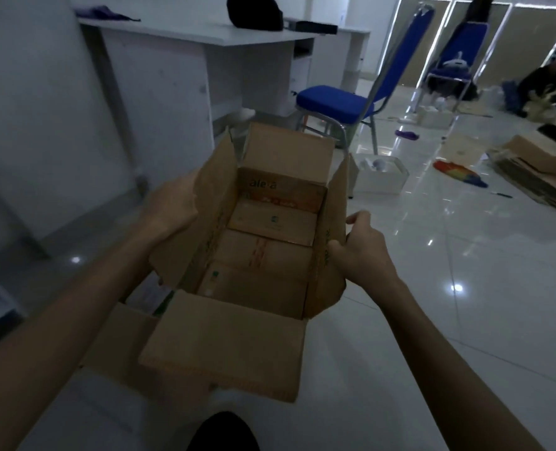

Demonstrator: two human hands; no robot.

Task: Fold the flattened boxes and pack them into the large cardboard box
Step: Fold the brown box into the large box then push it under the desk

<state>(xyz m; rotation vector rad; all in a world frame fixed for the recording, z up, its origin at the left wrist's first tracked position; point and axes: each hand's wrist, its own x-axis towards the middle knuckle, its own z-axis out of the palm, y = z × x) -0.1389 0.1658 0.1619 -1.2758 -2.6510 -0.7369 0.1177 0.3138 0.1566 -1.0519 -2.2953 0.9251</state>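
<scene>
Item, nearest me: a dark rounded shape (223, 432) at the bottom edge of view, too dim to identify. Just beyond it, the near flap (224, 346) of the large cardboard box (319, 255), folded outward toward me.

Item: the large cardboard box stood open on the white tiled floor (433, 320), all four flaps up or splayed. Inside lay small folded boxes (263, 255) in a row running from the near wall to the far wall, packed touching one another; the farthest bore partly legible printed lettering.

Item: my left hand (169, 209) was spread flat against the outer face of the left flap (198, 229), fingers extended, pressing rather than pinching.

Item: my right hand (361, 249) was closed on the edge of the right flap (335, 203), thumb on the inner side, fingers curled over the outside.

Item, beyond the far flap: a blue chair (338, 102) and a white desk (205, 76).

Item, toward the right edge of the floor: flattened cardboard (537, 177), well apart from the box.
</scene>
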